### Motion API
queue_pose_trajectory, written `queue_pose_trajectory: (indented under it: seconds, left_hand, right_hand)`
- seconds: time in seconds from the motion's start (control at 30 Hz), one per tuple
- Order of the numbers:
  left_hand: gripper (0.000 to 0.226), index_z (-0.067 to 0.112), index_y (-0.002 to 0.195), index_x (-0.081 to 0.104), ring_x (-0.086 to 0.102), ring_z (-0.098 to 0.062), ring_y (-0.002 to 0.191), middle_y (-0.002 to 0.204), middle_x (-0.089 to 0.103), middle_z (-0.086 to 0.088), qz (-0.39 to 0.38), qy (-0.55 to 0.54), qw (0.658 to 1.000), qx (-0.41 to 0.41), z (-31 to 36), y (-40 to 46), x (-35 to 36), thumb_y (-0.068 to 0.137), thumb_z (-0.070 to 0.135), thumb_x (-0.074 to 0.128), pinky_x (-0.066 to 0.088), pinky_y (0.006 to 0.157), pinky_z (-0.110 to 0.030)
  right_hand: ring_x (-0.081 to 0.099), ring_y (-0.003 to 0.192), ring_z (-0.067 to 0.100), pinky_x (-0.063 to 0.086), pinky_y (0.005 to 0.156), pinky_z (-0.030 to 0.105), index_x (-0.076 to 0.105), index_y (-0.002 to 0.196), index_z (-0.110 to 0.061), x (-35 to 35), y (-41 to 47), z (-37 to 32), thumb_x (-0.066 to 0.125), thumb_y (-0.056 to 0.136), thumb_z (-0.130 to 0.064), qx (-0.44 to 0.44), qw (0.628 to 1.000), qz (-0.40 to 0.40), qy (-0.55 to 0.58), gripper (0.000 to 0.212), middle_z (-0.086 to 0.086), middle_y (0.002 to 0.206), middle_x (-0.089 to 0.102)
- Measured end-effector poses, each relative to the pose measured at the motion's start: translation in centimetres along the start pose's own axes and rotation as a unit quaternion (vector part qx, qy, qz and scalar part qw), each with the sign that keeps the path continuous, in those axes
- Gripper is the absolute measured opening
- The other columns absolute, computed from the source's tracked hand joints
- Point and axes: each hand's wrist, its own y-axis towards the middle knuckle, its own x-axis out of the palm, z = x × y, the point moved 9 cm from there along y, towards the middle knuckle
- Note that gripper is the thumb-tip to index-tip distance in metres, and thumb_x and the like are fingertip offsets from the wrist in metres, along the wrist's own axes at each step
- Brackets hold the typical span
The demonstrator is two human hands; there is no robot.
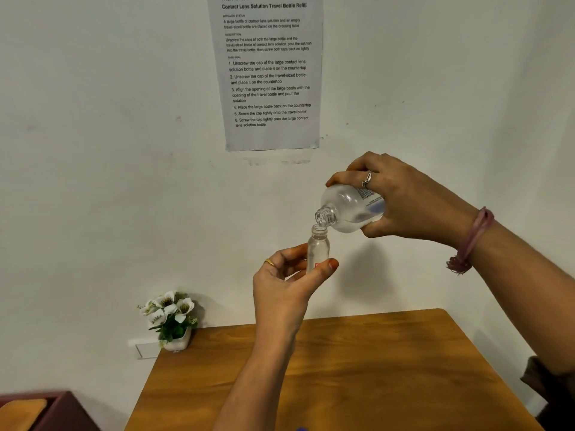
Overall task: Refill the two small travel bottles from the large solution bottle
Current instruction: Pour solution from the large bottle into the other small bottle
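Large clear plastic bottle — tipped, round-shouldered — over small clear travel bottle.

A wooden table is standing against a white wall. A little white pot is sitting on the table's back left corner, and white flowers with green leaves are growing out of it. A paper with printed steps is hanging on the wall, high above the table. A white socket is showing on the wall just beside the pot. A dark red box is peeking in at the bottom left.
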Motion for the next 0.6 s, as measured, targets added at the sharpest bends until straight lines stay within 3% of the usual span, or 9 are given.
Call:
queue_pose_trajectory:
  seconds: [0.6]
  left_hand:
    - [0.041,0.017,0.099,0.070,0.068,-0.005,0.081,0.096,0.072,-0.001,0.000,0.003,1.000,-0.003,-0.26,0.06,0.05,0.062,0.019,0.087,0.051,0.062,-0.011]
  right_hand:
    - [0.048,0.101,0.018,0.042,0.082,0.029,0.050,0.131,-0.029,-0.03,-0.10,-0.13,0.079,0.063,-0.017,0.000,1.000,-0.008,-0.007,0.075,0.000,0.118,0.052]
